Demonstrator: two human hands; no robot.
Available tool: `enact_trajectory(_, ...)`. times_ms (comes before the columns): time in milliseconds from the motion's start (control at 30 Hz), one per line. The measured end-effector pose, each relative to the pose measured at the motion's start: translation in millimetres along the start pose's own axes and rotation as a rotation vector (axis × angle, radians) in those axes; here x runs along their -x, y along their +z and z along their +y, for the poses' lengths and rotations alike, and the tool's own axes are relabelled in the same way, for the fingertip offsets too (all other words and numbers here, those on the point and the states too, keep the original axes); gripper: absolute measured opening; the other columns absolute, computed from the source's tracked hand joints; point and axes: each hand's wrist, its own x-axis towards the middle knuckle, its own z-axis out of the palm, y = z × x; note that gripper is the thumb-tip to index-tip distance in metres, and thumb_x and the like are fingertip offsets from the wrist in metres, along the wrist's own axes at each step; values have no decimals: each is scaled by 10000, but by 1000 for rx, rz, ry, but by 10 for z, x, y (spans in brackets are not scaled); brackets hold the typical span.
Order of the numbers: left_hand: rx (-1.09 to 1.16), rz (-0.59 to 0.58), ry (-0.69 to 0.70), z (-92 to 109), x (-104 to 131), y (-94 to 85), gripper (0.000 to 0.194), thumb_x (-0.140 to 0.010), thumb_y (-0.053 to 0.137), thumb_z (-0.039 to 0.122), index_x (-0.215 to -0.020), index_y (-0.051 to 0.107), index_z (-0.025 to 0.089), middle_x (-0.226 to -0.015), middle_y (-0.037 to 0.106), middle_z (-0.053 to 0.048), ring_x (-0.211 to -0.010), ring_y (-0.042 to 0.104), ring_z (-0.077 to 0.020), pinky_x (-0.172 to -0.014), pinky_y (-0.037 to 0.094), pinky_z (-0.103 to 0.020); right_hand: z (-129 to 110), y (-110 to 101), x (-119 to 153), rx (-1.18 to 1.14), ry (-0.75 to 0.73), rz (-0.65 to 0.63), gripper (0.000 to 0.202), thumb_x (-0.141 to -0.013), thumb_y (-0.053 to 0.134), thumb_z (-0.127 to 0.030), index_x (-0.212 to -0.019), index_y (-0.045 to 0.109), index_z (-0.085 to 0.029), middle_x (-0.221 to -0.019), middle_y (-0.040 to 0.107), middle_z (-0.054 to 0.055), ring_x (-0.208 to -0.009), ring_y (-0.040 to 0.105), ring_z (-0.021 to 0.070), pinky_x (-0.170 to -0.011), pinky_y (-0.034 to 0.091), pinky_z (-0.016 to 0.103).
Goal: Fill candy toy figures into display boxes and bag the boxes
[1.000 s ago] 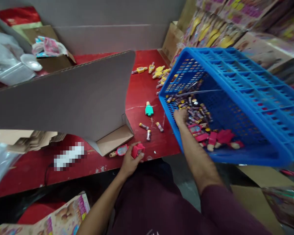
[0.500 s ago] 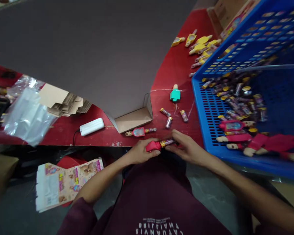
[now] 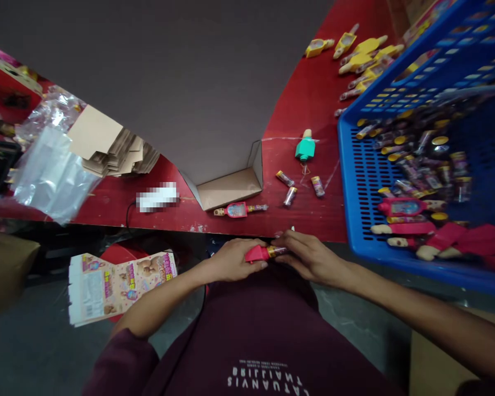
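Red tabletop (image 3: 322,220) noted across the frame, its near edge just beyond the hands. A pink holder (image 3: 256,253) is held in front of the dark shirt, with a yellow-banded tube (image 3: 277,251) at its right end. The pink holder is pinched between thumb and fingers of the left hand (image 3: 231,261). The tube's outer end is gripped by the bent fingers of the right hand (image 3: 313,258); neither hand is spread, and the right fingertips are partly hidden. Step in hand judged to be the fitting or handling of the tube at the holder; depth of seating cannot be told. Steady support and straight alignment are judged to be called for. Beyond the edge, a pink piece with tube (image 3: 236,209) is seen beside the cardboard box (image 3: 231,190), three loose tubes (image 3: 289,197) nearby, and a green piece (image 3: 305,147) above them. More tubes and pink pieces are contained in the blue crate (image 3: 416,270) at right.
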Motion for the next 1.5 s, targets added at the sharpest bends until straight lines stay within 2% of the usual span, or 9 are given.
enact_trajectory(267,-234,-51,-11,-26,32,78,396,-899,560,392,-1256,576,219,-1144,669,-78,-1022,651,-244,-883,492,-357,-46,132,87,-170,133,19,216,-966,519,-315,-1075,607,-151,-881,680,90,-772,649,177,-675,529,291)
enact_trajectory(533,333,-225,-32,-58,-13,44,349,-832,644,435,-1048,644,161,-824,658,-6,-718,572,-134,-653,430,-228,-85,-42,76,-266,146,-108,261,-979,500,-351,-1087,644,-162,-861,701,80,-739,667,157,-653,515,261)
enact_trajectory(633,413,-231,-43,-60,-30,93,356,-826,646,444,-1033,636,154,-805,641,2,-698,549,-121,-637,415,-220,-72,-96,89,-280,174,-146,277,-984,488,-373,-1086,648,-172,-875,709,78,-760,674,156,-670,514,259)
enact_trajectory(867,-13,-42,-9,45,-38,215,344,-877,599,367,-1182,607,209,-1132,681,-57,-1007,639,-218,-892,472,-339,-67,-85,156,-185,170,-79,283,-988,473,-361,-1066,635,-142,-822,696,81,-699,656,156,-622,490,258)
enact_trajectory(1033,-340,-58,-19,77,-21,253,400,-945,488,356,-1323,515,227,-1149,638,-71,-1008,648,-228,-828,519,-354,-69,-86,131,-233,277,-113,302,-971,488,-384,-1007,662,-140,-837,710,97,-726,665,170,-656,489,271)
enact_trajectory(1200,-479,-92,-43,100,-30,259,418,-962,468,368,-1362,471,250,-1172,620,-66,-1045,632,-222,-820,522,-336,-67,-30,76,-473,609,-176,378,-897,549,-505,-877,677,-151,-767,704,65,-634,611,148,-578,444,260)
enact_trajectory(1333,-660,-127,-50,91,-76,230,492,-909,543,294,-1388,450,233,-1212,593,-107,-1079,611,-280,-798,527,-377,-24,65,47,-716,934,-268,517,-836,521,-667,-727,597,-167,-521,544,-24,-389,393,85,-384,284,227)
enact_trajectory(1400,-683,-138,-34,55,-105,183,505,-894,560,274,-1386,456,238,-1212,597,-110,-1083,609,-287,-798,524,-380,17,96,33,-686,878,-300,518,-864,485,-659,-743,602,-169,-521,539,-23,-393,414,95,-393,328,232)
enact_trajectory(1500,-596,-95,-60,-16,-143,94,474,-913,545,315,-1375,470,240,-1230,610,-98,-1106,608,-272,-857,513,-381,90,117,27,-338,533,-144,431,-919,485,-555,-928,658,-160,-800,671,84,-695,621,187,-630,512,317)
